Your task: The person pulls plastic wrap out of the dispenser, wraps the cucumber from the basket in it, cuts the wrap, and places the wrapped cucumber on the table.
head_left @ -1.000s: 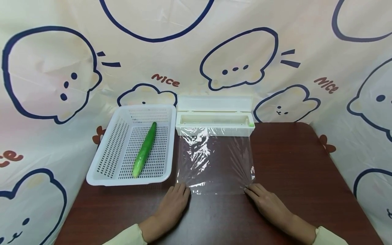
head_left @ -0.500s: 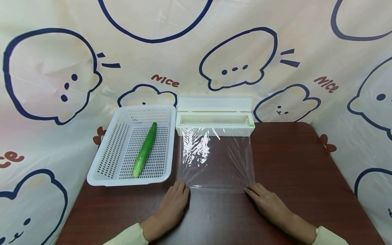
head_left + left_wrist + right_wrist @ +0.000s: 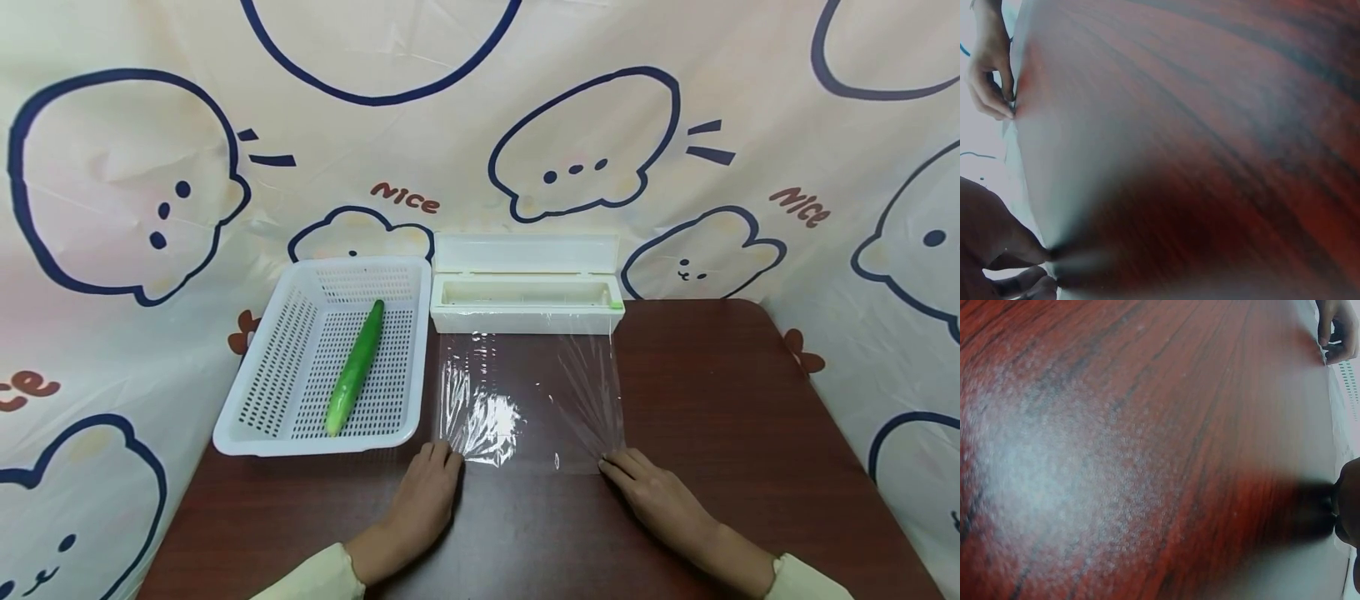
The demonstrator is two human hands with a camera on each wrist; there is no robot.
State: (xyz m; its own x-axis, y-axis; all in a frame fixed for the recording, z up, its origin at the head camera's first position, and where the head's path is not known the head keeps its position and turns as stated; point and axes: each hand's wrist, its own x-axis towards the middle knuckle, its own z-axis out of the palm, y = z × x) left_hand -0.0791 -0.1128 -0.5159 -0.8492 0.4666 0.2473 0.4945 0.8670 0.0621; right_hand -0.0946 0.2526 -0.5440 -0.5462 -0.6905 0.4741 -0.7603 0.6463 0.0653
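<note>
A sheet of clear plastic wrap (image 3: 525,400) stretches from the front of a white dispenser box (image 3: 527,322) toward me, low over the dark wooden table. My left hand (image 3: 427,492) pinches its near left corner. At the near right corner, my right hand (image 3: 660,500) pinches the film between thumb and fingers. Creases fan out from both grips. In the left wrist view, the fingertips of the left hand (image 3: 1010,256) come together near the tabletop, with the right hand (image 3: 991,81) farther off. The right wrist view catches the right hand (image 3: 1349,506) at its edge.
Left of the film stands a white perforated basket (image 3: 255,446) holding a green cucumber (image 3: 356,367). The dispenser's lid (image 3: 525,252) is raised against the patterned cloth backdrop (image 3: 585,133). The wooden table (image 3: 705,383) extends to the right.
The bright reflections on the plastic wrap have shifted toward its near left part. The left hand has edged slightly away from me; the right hand stays where it was.
</note>
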